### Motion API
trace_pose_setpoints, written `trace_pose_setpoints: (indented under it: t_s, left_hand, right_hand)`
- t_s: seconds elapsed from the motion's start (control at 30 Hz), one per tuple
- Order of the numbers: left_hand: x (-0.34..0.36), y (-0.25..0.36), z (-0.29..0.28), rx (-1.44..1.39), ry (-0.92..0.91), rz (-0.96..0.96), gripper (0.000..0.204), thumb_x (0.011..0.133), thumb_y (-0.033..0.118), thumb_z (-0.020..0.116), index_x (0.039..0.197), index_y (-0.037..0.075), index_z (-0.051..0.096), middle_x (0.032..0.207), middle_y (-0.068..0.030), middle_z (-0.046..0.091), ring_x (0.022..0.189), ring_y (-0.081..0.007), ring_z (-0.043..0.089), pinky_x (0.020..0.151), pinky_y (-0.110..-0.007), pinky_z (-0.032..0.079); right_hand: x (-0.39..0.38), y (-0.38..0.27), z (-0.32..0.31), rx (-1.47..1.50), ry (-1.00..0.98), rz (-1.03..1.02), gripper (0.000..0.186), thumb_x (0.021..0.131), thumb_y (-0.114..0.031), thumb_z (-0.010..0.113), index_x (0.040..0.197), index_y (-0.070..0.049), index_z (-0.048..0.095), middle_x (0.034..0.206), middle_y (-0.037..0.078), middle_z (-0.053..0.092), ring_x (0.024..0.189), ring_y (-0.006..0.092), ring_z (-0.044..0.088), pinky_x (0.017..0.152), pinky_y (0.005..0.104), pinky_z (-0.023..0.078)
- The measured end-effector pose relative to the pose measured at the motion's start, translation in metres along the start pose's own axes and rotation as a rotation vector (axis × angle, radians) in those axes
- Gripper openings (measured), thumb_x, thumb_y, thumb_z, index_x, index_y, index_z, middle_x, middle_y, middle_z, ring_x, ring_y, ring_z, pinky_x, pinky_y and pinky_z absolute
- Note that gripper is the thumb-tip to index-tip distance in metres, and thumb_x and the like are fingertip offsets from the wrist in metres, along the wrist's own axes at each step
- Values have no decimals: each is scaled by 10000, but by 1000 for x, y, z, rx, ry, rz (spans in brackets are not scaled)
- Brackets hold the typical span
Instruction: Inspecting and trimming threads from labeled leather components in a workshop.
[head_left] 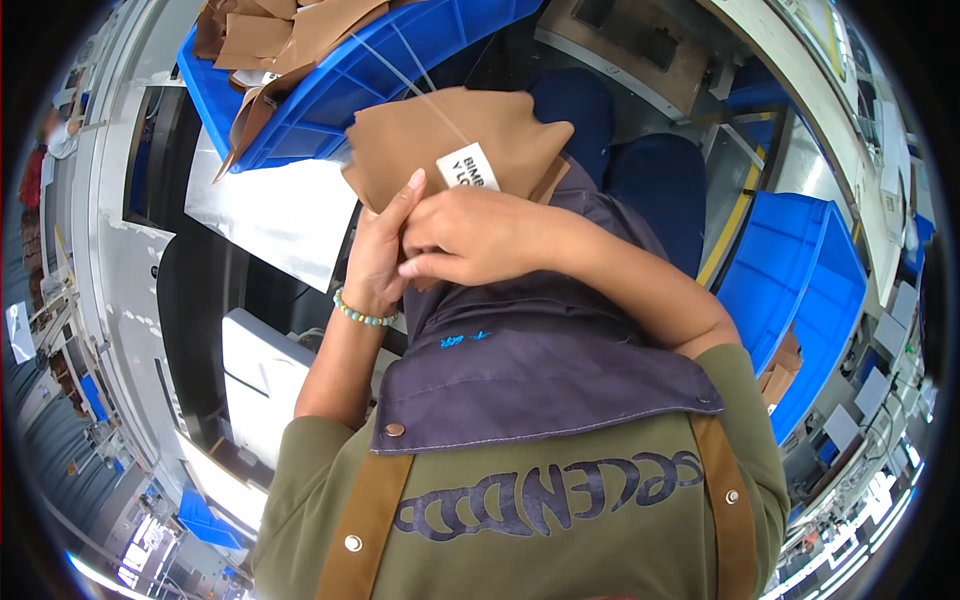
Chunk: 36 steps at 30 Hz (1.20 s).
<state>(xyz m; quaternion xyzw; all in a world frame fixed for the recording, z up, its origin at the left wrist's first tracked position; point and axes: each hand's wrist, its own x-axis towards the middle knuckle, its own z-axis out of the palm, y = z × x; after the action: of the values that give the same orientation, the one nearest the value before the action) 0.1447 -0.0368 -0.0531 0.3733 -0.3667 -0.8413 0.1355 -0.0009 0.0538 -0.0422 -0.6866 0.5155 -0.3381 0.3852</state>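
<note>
A layered bundle of brown cut pieces (440, 125), like leather or stiff cloth, fans out above my lap. Tucked against its front is a white label (467, 166) with dark print. My left hand (382, 245), with a beaded bracelet (362, 310) at its wrist, is closed on the left side of the bundle, thumb up along it. Across the front lies my right hand (475, 235), its fingers curled in against the left palm at the bundle's lower end. A sliver of brown shows under the right hand; the fingertips are partly hidden.
A blue bin (375, 75) heaped with brown pieces (255, 40) stands beyond my hands at the far left. Another blue bin (790, 285) on the right holds some brown pieces (782, 370). A white surface (270, 215) lies left of the bundle. A dark apron (540, 390) covers my lap.
</note>
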Motion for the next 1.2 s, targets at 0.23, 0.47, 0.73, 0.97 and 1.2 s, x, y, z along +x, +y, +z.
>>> trace_pose_setpoints:
  t_s: [0.23,0.47,0.73,0.97,1.2]
  left_hand:
    - [-6,38,-20,337,22,31,377,946,115,674,1282,-28,582,1170,-76,684,1023,-125,654,918,-286,505]
    - [-25,71,-35,613,-126,17,382,940,79,663,1280,-60,561,1196,-95,670,1074,-141,634,935,-296,495]
    - [-27,89,-53,620,-63,18,331,955,97,650,1243,-58,604,1133,-99,698,1007,-134,657,898,-291,509]
    - [-13,73,-49,487,22,8,359,954,124,654,1266,-43,594,1164,-106,688,1001,-141,665,888,-288,513]
    - [12,31,-25,-24,170,-163,372,974,156,619,1295,-19,546,1174,-138,675,1007,-229,693,883,-352,576]
  right_hand:
    - [12,17,-73,406,405,-120,210,985,-179,586,1103,-60,713,1041,30,696,663,78,549,610,222,463]
    - [25,54,-66,102,-19,59,334,978,-305,606,1072,-3,712,1007,126,708,806,232,654,762,353,506]
    - [-14,83,-77,-574,277,-58,303,923,-305,648,828,-17,652,797,102,613,773,298,639,667,403,508]
    - [-37,76,-102,-708,556,84,316,962,-302,578,844,-32,692,807,108,671,748,321,652,683,425,531]
    - [-41,29,-102,434,851,266,396,1036,-335,526,846,-17,666,628,4,542,501,80,469,444,236,357]
